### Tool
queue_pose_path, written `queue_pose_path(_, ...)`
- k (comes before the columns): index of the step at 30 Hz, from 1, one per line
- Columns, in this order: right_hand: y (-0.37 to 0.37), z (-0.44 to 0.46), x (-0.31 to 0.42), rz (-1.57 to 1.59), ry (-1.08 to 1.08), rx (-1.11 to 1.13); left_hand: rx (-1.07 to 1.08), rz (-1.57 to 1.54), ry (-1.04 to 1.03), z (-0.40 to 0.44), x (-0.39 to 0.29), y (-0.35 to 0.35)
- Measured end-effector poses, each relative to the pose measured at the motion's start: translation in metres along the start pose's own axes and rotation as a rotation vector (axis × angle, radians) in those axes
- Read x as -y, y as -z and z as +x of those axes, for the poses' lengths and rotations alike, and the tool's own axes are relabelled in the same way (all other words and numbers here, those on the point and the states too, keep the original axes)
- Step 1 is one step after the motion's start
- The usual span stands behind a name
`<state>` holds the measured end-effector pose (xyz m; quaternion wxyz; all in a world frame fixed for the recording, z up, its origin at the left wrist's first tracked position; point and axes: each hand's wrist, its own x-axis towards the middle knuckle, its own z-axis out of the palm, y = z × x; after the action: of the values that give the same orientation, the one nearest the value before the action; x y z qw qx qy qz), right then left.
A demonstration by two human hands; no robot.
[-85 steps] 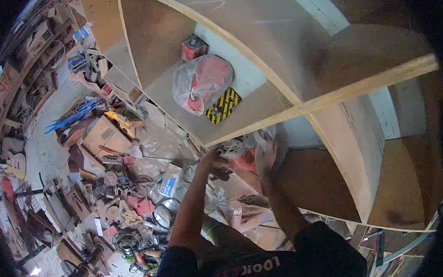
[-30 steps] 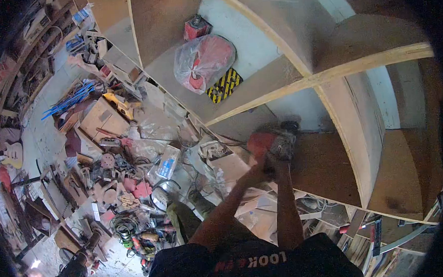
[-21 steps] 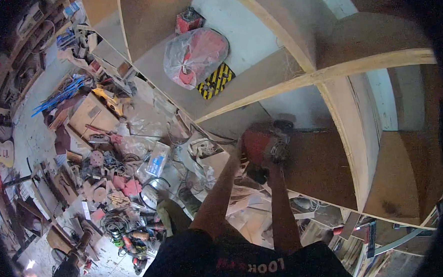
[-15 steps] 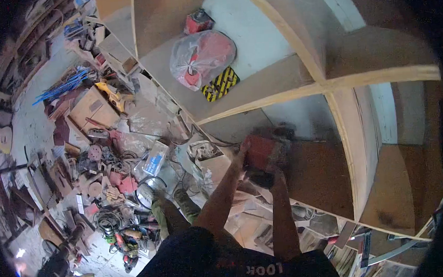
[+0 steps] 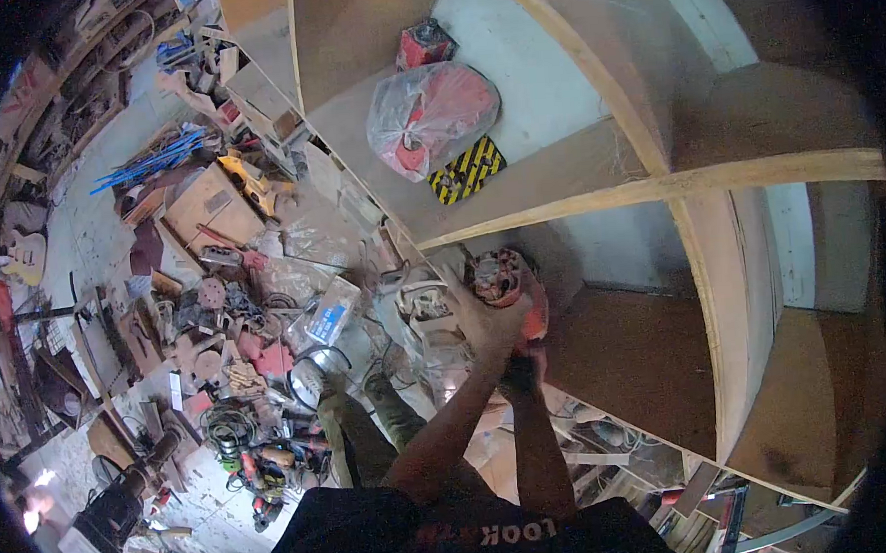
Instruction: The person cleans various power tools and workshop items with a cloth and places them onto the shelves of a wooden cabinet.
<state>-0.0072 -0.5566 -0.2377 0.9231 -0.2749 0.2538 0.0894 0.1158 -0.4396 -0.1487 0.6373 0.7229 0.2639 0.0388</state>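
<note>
A red and dark item (image 5: 535,317), perhaps a power tool, is held at the front edge of the lower shelf compartment (image 5: 628,367). Its upward end is rounded, with grey and dark parts inside a red rim; blur and my hands hide its exact kind. My left hand (image 5: 494,322) is closed around its near left side, fingers and thumb spread along the red body. Under it, in shadow, my right hand (image 5: 520,365) supports the lower end, its fingers mostly hidden.
In the upper compartment lie a clear plastic bag of red things (image 5: 435,117), a red box (image 5: 426,45) and a yellow-black striped piece (image 5: 468,170). Wooden dividers (image 5: 658,180) frame the shelves. Tools, cables (image 5: 229,428), wood scraps and a blue-labelled box (image 5: 330,317) clutter the floor around my feet.
Both hands have drawn the red item leftward, out toward the shelf's front edge, and turned it so its rounded end faces up. The view has shifted slightly.
</note>
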Motion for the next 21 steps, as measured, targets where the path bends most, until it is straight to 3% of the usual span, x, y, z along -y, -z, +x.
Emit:
queue_pose_path(3,-0.050,0.016,0.003,-0.070,-0.011,-0.121,0.020,-0.050,-0.009,0.009,-0.013,-0.001)
queue_pose_path(4,-0.038,0.023,0.003,0.217,-0.114,0.088,0.028,-0.068,-0.009,0.009,-0.013,-0.003)
queue_pose_path(6,-0.018,0.040,0.001,0.485,-0.218,0.311,0.056,0.073,-0.095,0.013,-0.003,-0.014)
queue_pose_path(8,-0.003,0.049,-0.007,-0.008,-0.063,-0.283,0.102,0.027,-0.151,0.011,0.013,-0.014)
queue_pose_path(9,0.001,0.054,-0.014,-0.104,-0.021,-0.434,0.154,-0.001,-0.204,0.012,0.021,-0.015)
queue_pose_path(13,0.026,0.061,-0.031,-0.450,0.441,-0.745,0.255,-0.028,-0.351,0.007,0.035,-0.018)
queue_pose_path(16,0.029,0.030,0.006,-0.793,0.704,-0.991,0.330,0.188,-0.350,0.016,0.023,-0.022)
queue_pose_path(17,0.018,0.016,0.026,-0.824,0.714,-0.942,0.353,0.131,-0.360,0.020,0.033,-0.028)
queue_pose_path(19,-0.042,-0.003,0.052,-0.868,0.681,-0.643,0.380,0.077,-0.373,0.021,0.048,-0.033)
queue_pose_path(21,-0.116,-0.001,0.073,-1.319,0.716,-0.352,0.375,-0.069,-0.529,0.020,0.057,-0.037)
